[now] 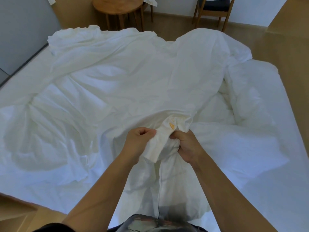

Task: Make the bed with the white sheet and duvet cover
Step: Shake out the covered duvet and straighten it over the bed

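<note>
- Surface: 1 bed fills most of your view. Its white sheet [18,84] lies flat and shows bare at 9 o'clk and again at 4 o'clk.
- 1 duvet cover [108,77], thin, cream-white and heavily creased, is spread over the sheet from 10 o'clk across the centre. Its far edge is rumpled at 11 o'clk and humped up at 1 o'clk.
- 1 puffy duvet [247,92] is heaped at 3 o'clk, w/ the cover's edge lying over part of it.
- 2 hands in view, bare forearms coming up from 6 o'clk, both just below centre and just beside each other.
- Your L hand [140,141]: fingers curled in, thumb and fingers pinching a bunched flap of the cover.
- Your R hand [187,144]: knuckles up, fingers clamped tight round a wad of the same fabric.
- 1 small orange-yellow mark [172,125] sits on the bunched fabric just above your hands; can't tell if tag or stain.
- Room: wood floor [275,39] along the far side and R side of the bed.
- 1 round wooden table [117,5] at 12 o'clk, w/ a white cloth [150,0] at its R edge, cut off by the frame.
- 1 wooden chair [215,9] w/ dark seat at 1 o'clk.
- 1 grey panel [21,30] at 10 o'clk, against the bed's L side.
- 1 wooden unit [15,208] at 7 o'clk.
</note>
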Demonstrator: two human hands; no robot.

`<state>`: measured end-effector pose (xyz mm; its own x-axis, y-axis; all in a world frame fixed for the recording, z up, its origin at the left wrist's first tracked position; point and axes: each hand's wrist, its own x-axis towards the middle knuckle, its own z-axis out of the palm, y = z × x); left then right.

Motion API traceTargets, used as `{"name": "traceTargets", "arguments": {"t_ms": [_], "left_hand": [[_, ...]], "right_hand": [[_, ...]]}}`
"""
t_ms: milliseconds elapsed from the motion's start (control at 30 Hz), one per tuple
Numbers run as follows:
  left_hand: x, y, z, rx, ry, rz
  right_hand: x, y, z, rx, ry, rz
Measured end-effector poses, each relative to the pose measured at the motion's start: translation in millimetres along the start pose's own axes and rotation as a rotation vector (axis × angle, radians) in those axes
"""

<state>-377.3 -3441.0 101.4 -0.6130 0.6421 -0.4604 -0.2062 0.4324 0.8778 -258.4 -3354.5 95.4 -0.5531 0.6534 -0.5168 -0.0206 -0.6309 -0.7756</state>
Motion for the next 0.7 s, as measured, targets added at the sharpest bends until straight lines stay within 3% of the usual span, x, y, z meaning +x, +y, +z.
{"name": "traceTargets", "arguments": {"t_ms": [67, 167, 300, 400, 533, 633, 700], "left_hand": [[6, -7, 0, 0.091, 0.048, 0.146], [10, -14, 6, 0.487, 0.043, 0.459], [17, -16, 4, 0.749, 0.051, 0.604], [9, -1, 2, 0.609, 0.011, 0.419], [-2, 19, -1, 0.317, -0.268, 0.012], [-3, 20, 2, 0.652, -0.412, 0.038], [0, 17, 11, 0.864, -0.408, 0.102]], "right_hand": [[1, 1, 1, 0.035, 0.008, 0.032], [1, 1, 2, 0.085, 0.008, 0.055], [1, 1, -5, 0.102, 0.026, 0.066], [4, 1, -3, 0.005, 0.027, 0.036], [6, 2, 0, -0.035, 0.018, 0.010], [5, 4, -1, -0.024, -0.033, 0.013], [4, 7, -1, -0.026, -0.026, 0.011]]}}
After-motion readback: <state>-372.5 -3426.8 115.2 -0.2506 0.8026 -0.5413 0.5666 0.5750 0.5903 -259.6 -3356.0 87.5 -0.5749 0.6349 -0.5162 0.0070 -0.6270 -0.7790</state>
